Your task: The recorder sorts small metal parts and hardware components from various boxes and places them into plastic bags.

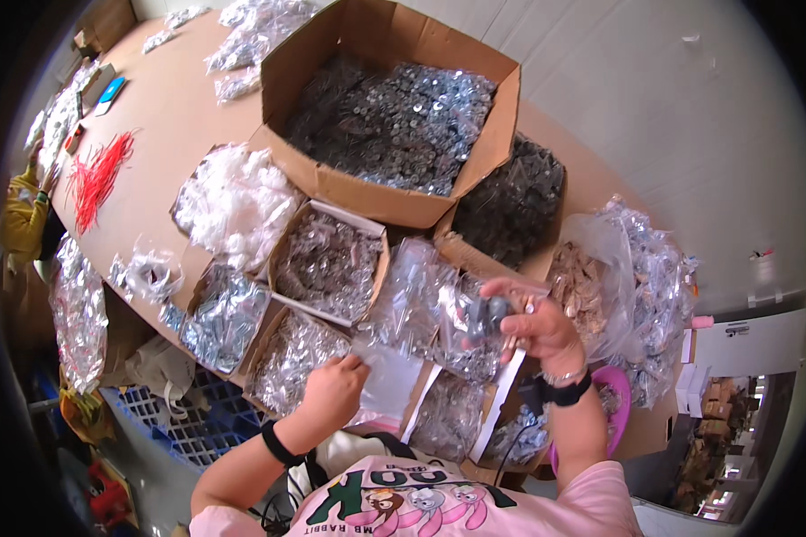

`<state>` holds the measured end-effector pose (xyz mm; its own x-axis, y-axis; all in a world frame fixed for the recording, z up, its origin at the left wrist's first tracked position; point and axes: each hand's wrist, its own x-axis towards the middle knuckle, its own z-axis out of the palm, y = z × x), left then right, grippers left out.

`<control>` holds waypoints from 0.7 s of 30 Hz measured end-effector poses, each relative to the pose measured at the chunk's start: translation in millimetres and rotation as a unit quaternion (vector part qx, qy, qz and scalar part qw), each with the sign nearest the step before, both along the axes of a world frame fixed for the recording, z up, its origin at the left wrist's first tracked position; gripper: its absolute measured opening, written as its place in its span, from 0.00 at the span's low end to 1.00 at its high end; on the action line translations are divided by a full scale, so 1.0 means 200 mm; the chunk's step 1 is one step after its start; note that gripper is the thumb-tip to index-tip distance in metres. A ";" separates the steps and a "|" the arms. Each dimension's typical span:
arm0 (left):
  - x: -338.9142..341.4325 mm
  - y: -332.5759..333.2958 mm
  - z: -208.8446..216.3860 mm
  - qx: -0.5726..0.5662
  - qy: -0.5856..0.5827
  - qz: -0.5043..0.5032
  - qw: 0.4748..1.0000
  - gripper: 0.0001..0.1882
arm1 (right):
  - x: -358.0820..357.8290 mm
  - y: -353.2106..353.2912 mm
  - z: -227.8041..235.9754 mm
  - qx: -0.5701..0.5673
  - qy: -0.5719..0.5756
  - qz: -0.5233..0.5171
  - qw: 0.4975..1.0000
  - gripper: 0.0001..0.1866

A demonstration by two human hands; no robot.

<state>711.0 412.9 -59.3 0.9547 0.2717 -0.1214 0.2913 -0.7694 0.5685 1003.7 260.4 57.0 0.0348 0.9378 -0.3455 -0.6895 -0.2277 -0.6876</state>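
Observation:
My left hand (333, 392) is closed in a pinch over the box of small silvery packets (294, 356), at the edge of a flat translucent plastic bag (390, 378). What lies between its fingertips is too small to make out. To the right, my right hand (546, 336) is raised with bent fingers around dark grey rounded pieces (489, 315), partly blurred. Beneath it lie clear plastic packets (412, 291) and a small box of clear packets (452, 407). Both wrists wear black bands.
A large carton (367, 192) of shiny metal pieces stands at the back, beside a box of dark pieces (510, 206). White packets (237, 201), red strips (98, 179) and bagged goods (645, 286) lie around. A pink basin (620, 403) sits at right. Another person's yellow sleeve (22, 215) shows far left.

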 end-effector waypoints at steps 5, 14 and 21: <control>0.00 -0.02 0.07 0.021 -0.021 0.018 0.999 0.15 | -0.42 -0.02 -0.11 -0.038 0.179 -0.037 0.982 0.23; -0.14 -0.04 0.07 0.031 -0.004 0.038 0.999 0.15 | -0.77 -0.05 -0.15 0.012 -0.527 -0.072 0.847 0.29; -0.18 -0.02 0.08 0.015 -0.014 0.034 0.999 0.17 | -0.83 -0.07 -0.16 0.161 -0.735 -0.058 0.657 0.22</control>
<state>675.4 408.5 -44.2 0.9370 0.3385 -0.0864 0.3275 -0.7650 0.5546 837.0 246.2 25.9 0.1871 0.9155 0.3562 0.7721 0.0872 -0.6295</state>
